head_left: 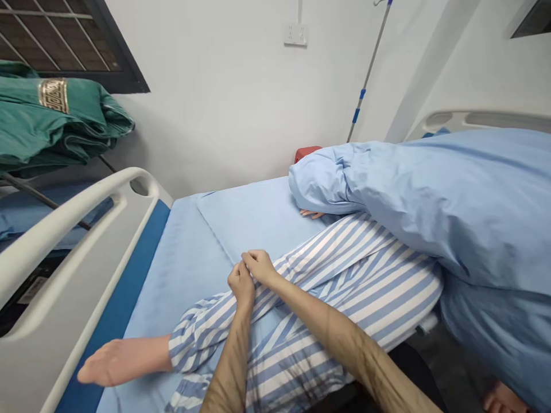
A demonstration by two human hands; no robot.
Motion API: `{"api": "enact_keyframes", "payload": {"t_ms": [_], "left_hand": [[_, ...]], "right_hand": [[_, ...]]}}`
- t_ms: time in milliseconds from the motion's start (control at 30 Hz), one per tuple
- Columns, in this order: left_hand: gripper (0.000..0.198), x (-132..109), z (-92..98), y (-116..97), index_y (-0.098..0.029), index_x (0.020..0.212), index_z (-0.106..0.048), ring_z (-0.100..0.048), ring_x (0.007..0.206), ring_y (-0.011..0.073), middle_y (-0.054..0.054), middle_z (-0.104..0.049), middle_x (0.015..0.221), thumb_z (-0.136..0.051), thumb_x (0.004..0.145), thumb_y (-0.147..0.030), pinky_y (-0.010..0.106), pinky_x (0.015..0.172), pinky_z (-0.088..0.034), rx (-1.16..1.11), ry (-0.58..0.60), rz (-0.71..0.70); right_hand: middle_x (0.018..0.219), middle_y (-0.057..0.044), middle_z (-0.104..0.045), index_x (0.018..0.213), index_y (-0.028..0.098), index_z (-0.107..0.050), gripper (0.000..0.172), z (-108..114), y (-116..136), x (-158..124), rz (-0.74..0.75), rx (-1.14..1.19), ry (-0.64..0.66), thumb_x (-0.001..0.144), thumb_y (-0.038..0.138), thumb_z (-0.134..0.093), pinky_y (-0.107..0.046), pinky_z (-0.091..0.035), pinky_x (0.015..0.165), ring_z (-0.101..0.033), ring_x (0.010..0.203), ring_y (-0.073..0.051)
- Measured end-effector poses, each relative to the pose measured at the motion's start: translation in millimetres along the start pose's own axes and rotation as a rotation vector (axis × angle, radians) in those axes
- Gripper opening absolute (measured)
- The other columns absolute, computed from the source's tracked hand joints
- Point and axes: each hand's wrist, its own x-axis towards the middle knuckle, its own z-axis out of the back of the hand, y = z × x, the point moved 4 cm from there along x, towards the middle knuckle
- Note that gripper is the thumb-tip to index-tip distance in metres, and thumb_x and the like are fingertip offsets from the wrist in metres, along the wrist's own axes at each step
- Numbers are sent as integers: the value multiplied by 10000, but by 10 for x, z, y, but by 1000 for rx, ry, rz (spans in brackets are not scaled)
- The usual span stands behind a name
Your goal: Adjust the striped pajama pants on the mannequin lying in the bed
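One folded green cloth bundle [55, 115] with a gold patterned band sits far left, beside the bed. Nearer, a white bed side rail [73, 252] runs along the left edge of a hospital bed [124, 292], its blue sheet [172, 269] lying flat there. A bare foot [120, 361] points left at the near end, out of a blue-and-white striped trouser leg [202, 338]. Work in hand: both of the person's hands are on that striped cloth, mid-leg. The left hand [241, 284] is curled, its fingers closed on the fabric. The right hand [260, 267] sits just beside it, also gripping the cloth, pinching it up. Neither hand is open. Farther right, a small hand [310, 214] of the lying figure shows at the edge of a pale blue quilt [465, 212], which is bunched over the upper body and hangs off the bed's right side. Beyond, a red object [306, 153] is partly hidden behind the quilt, and a drip pole [368, 74] leans by the far wall.
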Motion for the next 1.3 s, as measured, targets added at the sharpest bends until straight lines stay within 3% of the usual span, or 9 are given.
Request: {"api": "enact_keyframes", "payload": {"t_ms": [133,267,400,667,767,867,1000,1133,1300], "left_hand": [[354,14,-18,-15,-196,523,-362,-328,516,84,-67,-334,481,-457,809,-380,244,542,-290,13,26,-4],[368,17,-32,-19,-196,506,-367,-333,505,85,-66,-331,466,-458,809,-385,247,548,-298,57,49,-19],[374,-1,-61,-39,-199,499,-352,-328,501,83,-66,-329,467,-465,801,-390,244,540,-299,97,71,-29],[362,-58,-93,-113,-196,484,-376,-331,476,78,-61,-358,445,-494,764,-393,236,506,-298,111,115,-39],[323,-19,-170,-259,-197,488,-381,-317,441,69,-67,-355,423,-522,721,-370,228,466,-274,-7,90,42],[302,31,-361,-554,-215,499,-325,-245,387,54,-89,-294,399,-537,674,-342,221,413,-196,-220,55,130],[308,55,-645,-826,-222,508,-281,-244,390,50,-93,-273,412,-525,665,-324,216,408,-187,-334,15,95],[300,7,-718,-537,-218,515,-290,-292,447,65,-78,-291,452,-473,724,-330,228,454,-256,-181,-100,54],[316,-114,-729,-226,-184,514,-423,-330,528,88,-49,-386,481,-457,792,-330,253,533,-276,204,23,-112]], "right_hand": [[507,71,-228,503,199,-282,395,246,237,51,143,-81,-4,818,356,-462,-224,-232,511,-268,514,-71],[500,70,-247,506,204,-281,401,416,-58,23,109,-133,-75,832,365,-450,-232,-228,515,-277,511,-78],[498,73,-268,514,198,-300,382,438,-372,-20,89,-146,-137,840,330,-449,-233,-230,524,-293,510,-77],[481,74,-281,507,194,-324,375,432,-379,-3,94,-124,-168,847,299,-442,-233,-219,521,-306,505,-76],[474,75,-290,502,192,-333,371,428,-390,2,87,-101,-170,843,289,-444,-235,-213,517,-304,500,-76],[473,76,-284,494,190,-331,371,431,-402,20,85,-61,-182,831,286,-450,-233,-209,513,-296,498,-74],[466,74,-275,474,192,-323,380,455,-407,59,62,46,-188,816,302,-449,-228,-218,503,-294,495,-75],[468,70,-300,482,196,-342,367,488,-412,86,17,148,-184,805,320,-462,-227,-233,499,-304,507,-82],[489,70,-264,492,209,-291,378,531,-449,101,20,272,-256,792,344,-477,-230,-228,479,-264,513,-80]]}}
